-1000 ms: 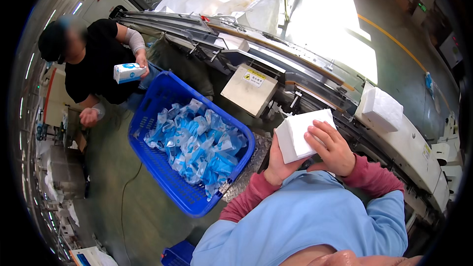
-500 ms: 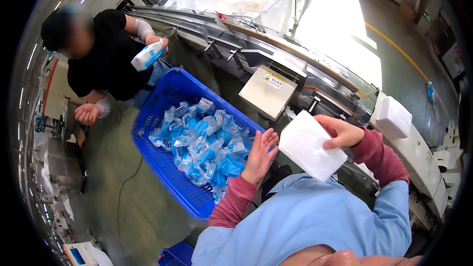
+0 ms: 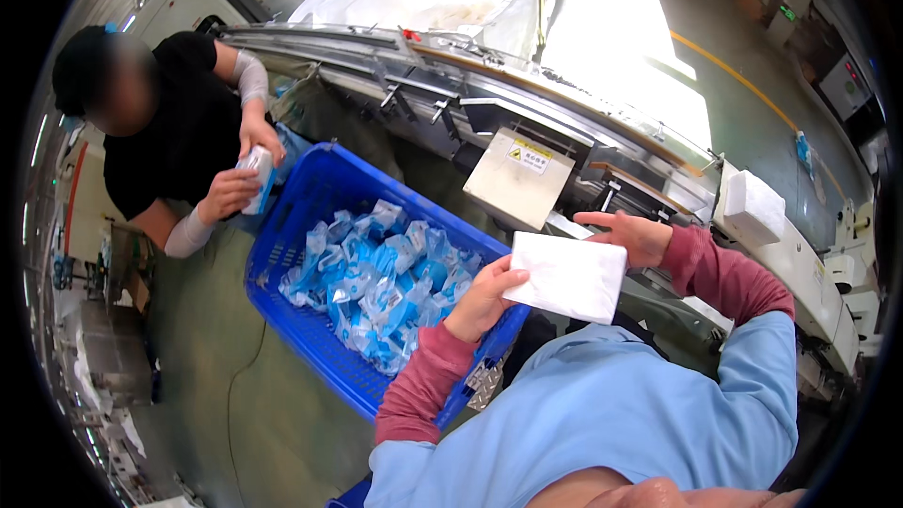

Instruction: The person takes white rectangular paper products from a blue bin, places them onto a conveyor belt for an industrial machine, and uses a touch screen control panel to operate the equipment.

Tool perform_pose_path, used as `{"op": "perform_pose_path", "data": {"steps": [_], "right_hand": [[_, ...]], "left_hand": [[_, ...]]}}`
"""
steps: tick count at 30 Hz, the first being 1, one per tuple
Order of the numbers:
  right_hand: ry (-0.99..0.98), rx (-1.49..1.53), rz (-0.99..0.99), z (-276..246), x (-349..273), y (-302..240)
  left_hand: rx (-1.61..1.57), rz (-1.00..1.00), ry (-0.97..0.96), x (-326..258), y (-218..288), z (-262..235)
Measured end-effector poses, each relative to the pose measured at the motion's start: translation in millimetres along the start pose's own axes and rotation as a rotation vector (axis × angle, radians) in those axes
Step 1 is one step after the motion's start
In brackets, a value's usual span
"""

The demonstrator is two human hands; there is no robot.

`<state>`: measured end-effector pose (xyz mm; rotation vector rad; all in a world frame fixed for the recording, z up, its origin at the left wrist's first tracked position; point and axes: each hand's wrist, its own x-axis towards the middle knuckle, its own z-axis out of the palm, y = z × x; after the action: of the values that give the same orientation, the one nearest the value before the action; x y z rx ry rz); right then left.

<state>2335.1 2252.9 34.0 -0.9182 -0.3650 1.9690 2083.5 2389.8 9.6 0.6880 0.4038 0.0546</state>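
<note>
— What sort of place is this?

— A factory packing floor. That long metal conveyor line [image 3: 527, 85] with guards and rollers runs right across.

— And the crate?

— A blue plastic crate [image 3: 310, 226] heaped with small blue-and-white packets [image 3: 376, 273], standing on a painted concrete floor [image 3: 235, 414] with a yellow lane stripe [image 3: 743, 80]. A co-worker [image 3: 179, 132] sorts beside it.
</note>
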Motion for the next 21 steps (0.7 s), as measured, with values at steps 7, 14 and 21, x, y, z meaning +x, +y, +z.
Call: {"op": "perform_pose_path", "data": {"steps": [7, 14, 21], "right_hand": [[0.107, -0.182, -0.480, -13, -7, -24], [0.325, -0.094, -0.440, -66, -8, -107], [0.548, 0.120, -0.255, -162, 33, -95]], "left_hand": [[0.178, 0.289, 0.159, 71, 56, 20], [0.339, 0.324, 0.183, 159, 129, 55], [0.165, 0.517, 0.368, 132, 103, 8]]}}
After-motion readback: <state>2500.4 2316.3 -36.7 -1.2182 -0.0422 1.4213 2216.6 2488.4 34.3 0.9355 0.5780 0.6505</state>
